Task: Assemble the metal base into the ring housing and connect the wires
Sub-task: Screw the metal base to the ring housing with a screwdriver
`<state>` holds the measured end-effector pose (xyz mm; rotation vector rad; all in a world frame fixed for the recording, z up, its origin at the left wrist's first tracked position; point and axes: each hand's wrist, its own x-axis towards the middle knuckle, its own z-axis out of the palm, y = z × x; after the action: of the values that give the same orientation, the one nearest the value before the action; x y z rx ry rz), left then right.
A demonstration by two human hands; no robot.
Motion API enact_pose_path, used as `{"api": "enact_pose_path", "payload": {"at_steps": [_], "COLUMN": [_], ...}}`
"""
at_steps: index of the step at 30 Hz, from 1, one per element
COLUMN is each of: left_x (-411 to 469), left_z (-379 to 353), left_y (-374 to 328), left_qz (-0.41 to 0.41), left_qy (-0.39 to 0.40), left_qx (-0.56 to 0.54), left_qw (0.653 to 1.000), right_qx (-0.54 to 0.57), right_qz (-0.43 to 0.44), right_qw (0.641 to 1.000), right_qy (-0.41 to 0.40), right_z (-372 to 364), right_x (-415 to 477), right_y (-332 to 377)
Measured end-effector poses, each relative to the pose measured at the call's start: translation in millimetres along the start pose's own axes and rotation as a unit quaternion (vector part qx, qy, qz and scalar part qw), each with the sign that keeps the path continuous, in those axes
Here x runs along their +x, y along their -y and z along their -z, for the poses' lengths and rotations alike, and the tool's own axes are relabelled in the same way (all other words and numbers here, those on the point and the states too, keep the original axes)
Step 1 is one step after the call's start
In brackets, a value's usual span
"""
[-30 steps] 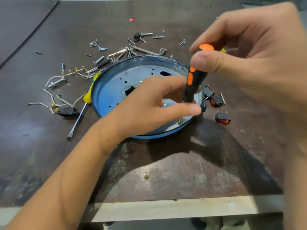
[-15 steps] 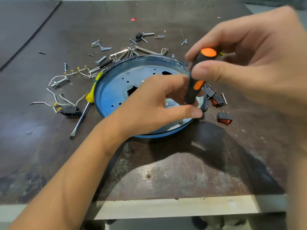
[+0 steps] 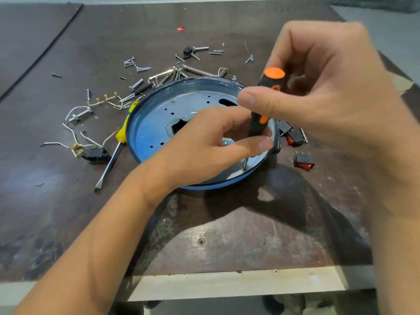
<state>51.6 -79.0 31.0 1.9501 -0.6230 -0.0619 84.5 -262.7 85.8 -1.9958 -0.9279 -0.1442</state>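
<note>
Right now your right hand has its thumb and fingers clenched round the top of the orange-and-black screwdriver, just under its orange cap. Your left hand reaches in from 7 o'clock and pinches the lower end of the same handle between its thumb and curled fingers. The tool stands nearly upright, and its shaft meets the metal base close to the rim at about 4 o'clock. That base lies flat inside the blue ring housing, which sits on the dark table in front of you, with holes and a dark cut-out showing in the plate. Just outside the ring at 9 o'clock lies a yellow-handled screwdriver, its blade pointing toward you. Beyond it, at 9 to 10 o'clock, white wires with brass terminals run to a black switch. Loose screws and metal clips are scattered from 11 to 12 o'clock. At 3 o'clock, 3 rocker switches rest beside the ring, partly behind your right hand.
</note>
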Motion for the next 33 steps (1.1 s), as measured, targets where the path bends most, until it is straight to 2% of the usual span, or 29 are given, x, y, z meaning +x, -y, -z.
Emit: {"api": "enact_pose_path", "payload": {"at_steps": [6, 12, 18, 25, 30, 33], "left_x": [-2.0, -1.4, -0.9, 0.1, -1.8, -1.8], "left_z": [0.9, 0.1, 1.9, 5.6, 3.1, 2.4], "left_y": [-0.4, -0.9, -0.1, 1.1, 0.1, 1.3], "left_qz": [0.001, -0.008, -0.002, 0.004, 0.017, 0.012], "left_qy": [0.015, -0.013, -0.038, -0.07, -0.08, -0.074], "left_qx": [-0.007, -0.028, -0.048, -0.024, -0.054, -0.043], "left_qw": [1.0, 0.999, 0.998, 0.997, 0.995, 0.996], "right_qx": [0.073, -0.012, 0.087, -0.01, 0.101, 0.075], "right_qz": [0.015, 0.018, 0.006, 0.005, -0.005, -0.011], "right_qw": [0.994, 0.999, 0.991, 1.0, 0.994, 0.997], "right_qy": [0.079, 0.025, 0.099, 0.018, 0.049, 0.03], "right_z": [4.7, -1.6, 2.6, -2.8, 1.5, 1.9], "right_x": [-5.7, 0.2, -6.1, 0.6, -5.7, -3.5], "right_y": [-0.4, 0.8, -0.5, -2.0, -5.8, -5.4]}}
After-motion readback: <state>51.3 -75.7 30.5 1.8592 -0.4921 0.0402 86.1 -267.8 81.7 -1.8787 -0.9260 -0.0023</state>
